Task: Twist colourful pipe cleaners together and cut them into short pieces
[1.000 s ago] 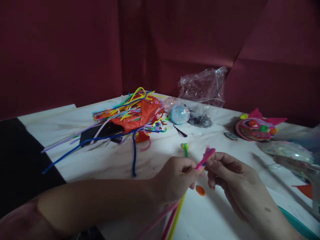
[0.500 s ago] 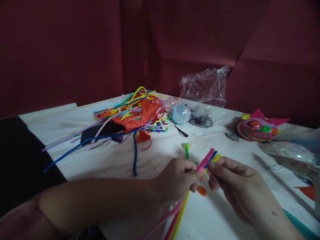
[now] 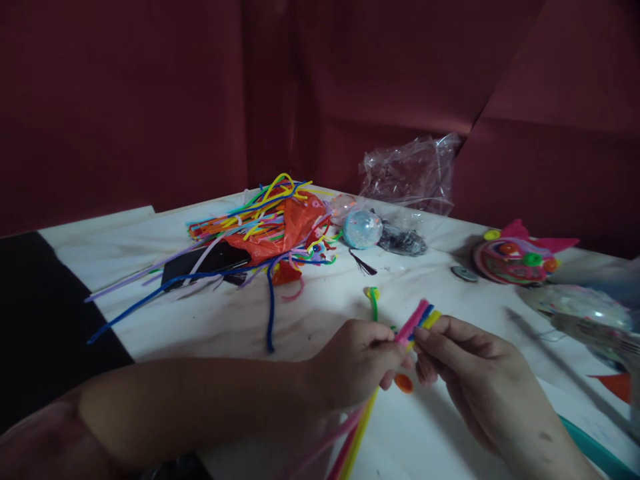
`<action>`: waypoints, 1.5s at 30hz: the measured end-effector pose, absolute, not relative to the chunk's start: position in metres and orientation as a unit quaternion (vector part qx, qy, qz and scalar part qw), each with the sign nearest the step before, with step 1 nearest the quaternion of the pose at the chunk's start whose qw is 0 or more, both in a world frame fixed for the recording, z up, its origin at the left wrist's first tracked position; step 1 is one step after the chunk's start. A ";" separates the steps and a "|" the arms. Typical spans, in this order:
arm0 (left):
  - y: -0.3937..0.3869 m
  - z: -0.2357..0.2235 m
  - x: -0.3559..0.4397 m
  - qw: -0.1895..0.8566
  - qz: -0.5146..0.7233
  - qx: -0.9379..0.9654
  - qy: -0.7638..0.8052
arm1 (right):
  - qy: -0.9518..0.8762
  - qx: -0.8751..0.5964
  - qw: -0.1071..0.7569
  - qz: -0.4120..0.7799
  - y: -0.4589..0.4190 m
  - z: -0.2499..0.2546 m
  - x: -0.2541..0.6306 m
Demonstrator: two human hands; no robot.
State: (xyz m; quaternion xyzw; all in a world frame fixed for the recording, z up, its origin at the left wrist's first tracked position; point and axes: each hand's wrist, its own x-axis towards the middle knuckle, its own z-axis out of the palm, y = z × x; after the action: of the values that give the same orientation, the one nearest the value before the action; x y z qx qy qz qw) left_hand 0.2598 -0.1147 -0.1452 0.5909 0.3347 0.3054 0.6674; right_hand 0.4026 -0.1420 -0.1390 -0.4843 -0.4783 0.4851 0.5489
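Head camera shows your left hand and right hand both pinching one small bundle of pipe cleaners just above the white table, with their long tails running down toward you. The pink, blue and yellow tips are gathered side by side and look roughly level, but nothing seems twisted or bent yet. They're thin, fuzzy and brightly coloured.
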 end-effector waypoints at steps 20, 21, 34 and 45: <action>-0.115 -0.148 0.261 0.679 0.304 0.596 0.303 | -0.502 -0.518 0.547 0.425 -0.149 -0.137 0.396; -0.115 -0.148 0.261 0.679 0.304 0.593 0.309 | -0.501 -0.515 0.547 0.429 -0.148 -0.138 0.396; -0.113 -0.150 0.261 0.658 0.297 0.611 0.324 | -0.510 -0.489 0.518 0.482 -0.142 -0.139 0.398; -0.113 -0.143 0.259 0.661 0.284 0.591 0.366 | -0.487 -0.525 0.538 0.445 -0.132 -0.140 0.410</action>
State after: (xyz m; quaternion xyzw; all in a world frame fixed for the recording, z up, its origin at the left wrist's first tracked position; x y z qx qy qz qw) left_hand 0.2591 -0.1130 -0.1434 0.5909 0.3659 0.2838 0.6606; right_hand 0.4103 -0.1316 -0.1400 -0.5253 -0.4865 0.4453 0.5377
